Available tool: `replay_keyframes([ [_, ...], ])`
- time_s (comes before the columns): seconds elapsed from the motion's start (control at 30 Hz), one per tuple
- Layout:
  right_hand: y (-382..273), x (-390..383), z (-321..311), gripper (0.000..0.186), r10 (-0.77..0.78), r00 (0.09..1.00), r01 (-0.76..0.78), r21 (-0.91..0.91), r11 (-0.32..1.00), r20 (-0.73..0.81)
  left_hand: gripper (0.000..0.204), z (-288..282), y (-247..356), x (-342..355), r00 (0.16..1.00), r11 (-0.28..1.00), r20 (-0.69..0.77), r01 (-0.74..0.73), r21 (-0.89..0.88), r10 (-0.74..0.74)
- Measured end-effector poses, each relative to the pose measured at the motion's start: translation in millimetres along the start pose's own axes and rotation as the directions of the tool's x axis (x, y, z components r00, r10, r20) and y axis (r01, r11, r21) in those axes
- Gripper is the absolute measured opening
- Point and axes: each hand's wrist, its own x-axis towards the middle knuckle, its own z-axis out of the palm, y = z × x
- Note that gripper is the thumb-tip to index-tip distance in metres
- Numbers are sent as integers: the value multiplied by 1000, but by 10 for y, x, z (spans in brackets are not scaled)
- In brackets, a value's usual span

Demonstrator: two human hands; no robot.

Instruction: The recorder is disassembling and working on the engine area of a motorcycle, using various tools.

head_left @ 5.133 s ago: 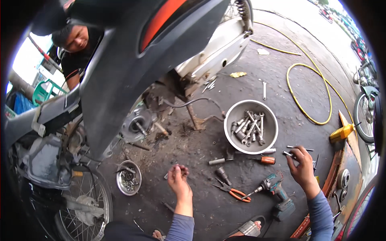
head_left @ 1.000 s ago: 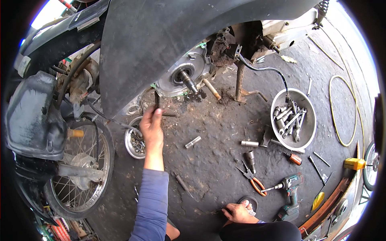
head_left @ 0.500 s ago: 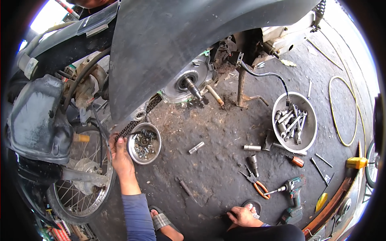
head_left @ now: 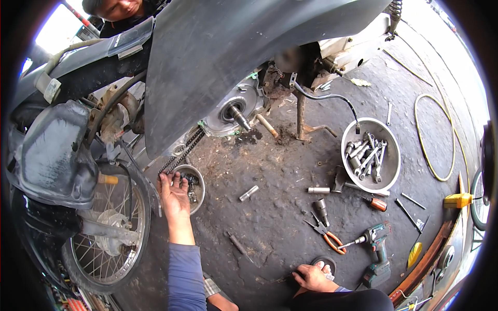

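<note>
At the lower left of the engine, my left hand (head_left: 175, 199) is palm up, with curled fingertips holding the looped end of a thin dark chain (head_left: 182, 151). The chain slants up to the opened engine case (head_left: 220, 118), where a metal shaft (head_left: 238, 118) sticks out. Partly behind my fingers stands a small metal bowl (head_left: 201, 182) with bolts and small parts. My right hand (head_left: 313, 276) rests near my right foot at the bottom, fingers loosely bent, some of them hidden. I see nothing in it.
A larger metal bowl (head_left: 397, 155) holds several wrenches and sockets. Pliers (head_left: 332, 241), a cordless driver (head_left: 378, 254), a screwdriver (head_left: 377, 203) and loose sockets lie on the dark floor. A spoked wheel (head_left: 140, 254) stands left, a grey body panel (head_left: 207, 57) overhangs, and a person (head_left: 118, 11) is beyond.
My left hand has moved slightly right with the chain, now covering part of the small bowl. The view has shifted slightly, and the person beyond the panel shows more. My right hand stays put.
</note>
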Motion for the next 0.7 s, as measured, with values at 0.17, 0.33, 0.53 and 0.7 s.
replay_keyframes([
  [0.17,-1,2,14,25,3,999,-3,-2,1000,37,20,-95,-289,-12,989,991,-71,126,-53,-129],
  [0.33,17,-6,20,24,21,999,-20,-20,1000,45,17,-22,-478,-81,973,976,-95,207,-60,-212],
  [0.53,33,1,43,24,15,999,-15,-13,1000,36,16,-149,-545,-4,994,842,24,-100,530,103],
  [0.7,26,8,49,29,-9,1000,9,-30,1000,25,20,-188,-838,112,977,695,205,-186,694,56],
])
